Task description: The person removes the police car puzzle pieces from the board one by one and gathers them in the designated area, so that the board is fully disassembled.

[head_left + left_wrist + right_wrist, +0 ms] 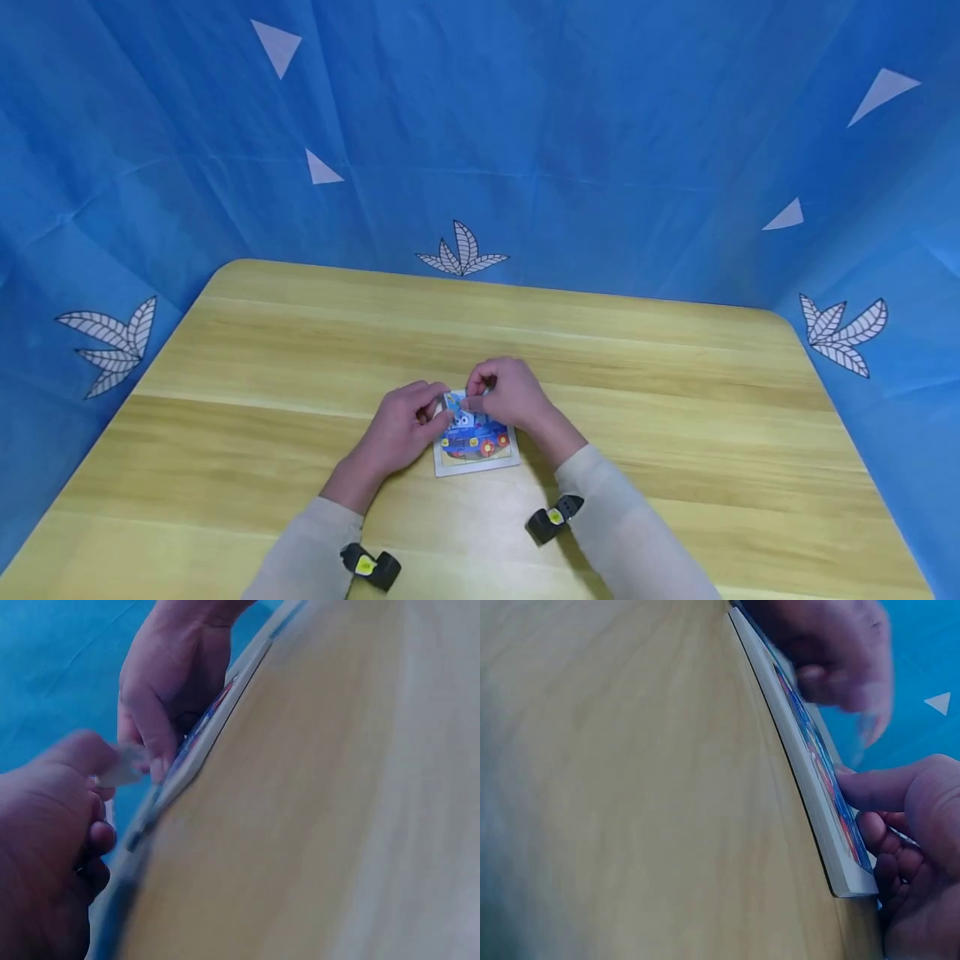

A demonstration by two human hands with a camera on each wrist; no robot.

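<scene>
A small square jigsaw puzzle (476, 454) in a white frame lies on the table, with a blue vehicle picture and red and yellow round shapes on it. Over its upper left part, my left hand (405, 425) pinches a thin puzzle piece (124, 769) between thumb and index finger, tilted and blurred. From the upper right, my right hand (512, 393) grips the puzzle at its edge. Its thumb (877, 787) presses on the picture while the other fingers curl beside the frame. The fingertips hide the puzzle's upper part in the head view.
The light wooden table (675, 400) spreads around the puzzle on all sides. A blue cloth backdrop (562, 150) with white triangles and leaf drawings hangs along the far edge and both sides. Black straps with yellow marks sit on both wrists.
</scene>
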